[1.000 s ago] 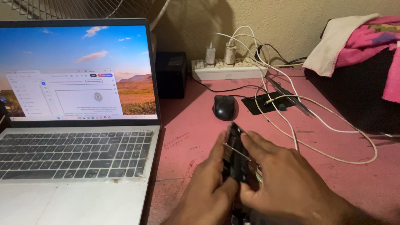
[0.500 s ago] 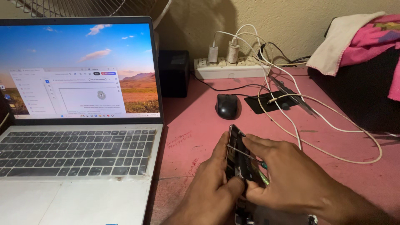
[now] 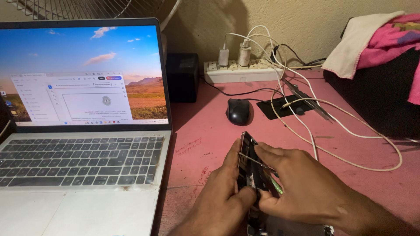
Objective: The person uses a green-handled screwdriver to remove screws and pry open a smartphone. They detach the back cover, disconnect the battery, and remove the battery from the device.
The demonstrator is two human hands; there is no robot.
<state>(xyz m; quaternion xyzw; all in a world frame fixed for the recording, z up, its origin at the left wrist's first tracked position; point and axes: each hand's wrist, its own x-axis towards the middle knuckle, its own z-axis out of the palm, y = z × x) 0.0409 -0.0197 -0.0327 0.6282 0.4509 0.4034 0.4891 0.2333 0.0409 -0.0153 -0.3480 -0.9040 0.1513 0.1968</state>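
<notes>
both hands (image 3: 262, 192) around an opened phone (image 3: 250, 168), thin screwdriver (image 3: 256, 161) against it

We've got a dark, slim phone (image 3: 250, 168) with its back off, standing on edge above the pink desk (image 3: 205, 144), upper end tipped away from us toward the mouse. We can see dark inner parts along the exposed face. Across it lies a thin metal screwdriver shaft (image 3: 253, 160), slanting down to the right, its green handle (image 3: 276, 185) peeking out below.
</notes>
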